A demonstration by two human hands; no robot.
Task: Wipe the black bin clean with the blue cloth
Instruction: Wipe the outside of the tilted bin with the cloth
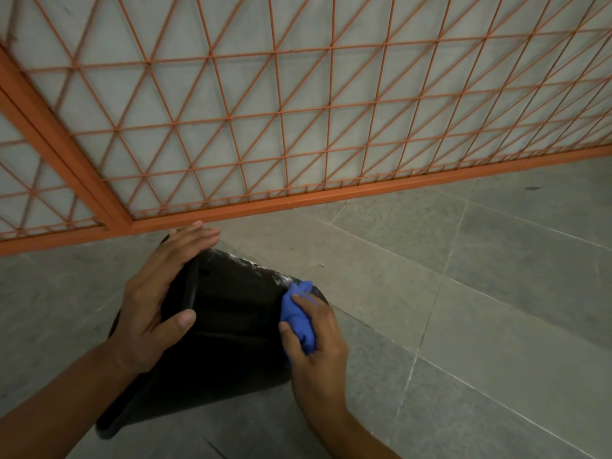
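Observation:
The black bin (228,329) lies tilted on the grey tiled floor, low in the head view, with whitish smears along its far edge. My left hand (155,299) holds its left side, fingers stretched over the far edge and thumb pressed on the near face. My right hand (314,342) grips the bunched blue cloth (298,316) and presses it against the bin's right side, near the white smears.
An orange metal mesh fence (281,127) with a thick bottom rail runs across the far side, just beyond the bin. Grey floor tiles (480,293) spread out to the right and front.

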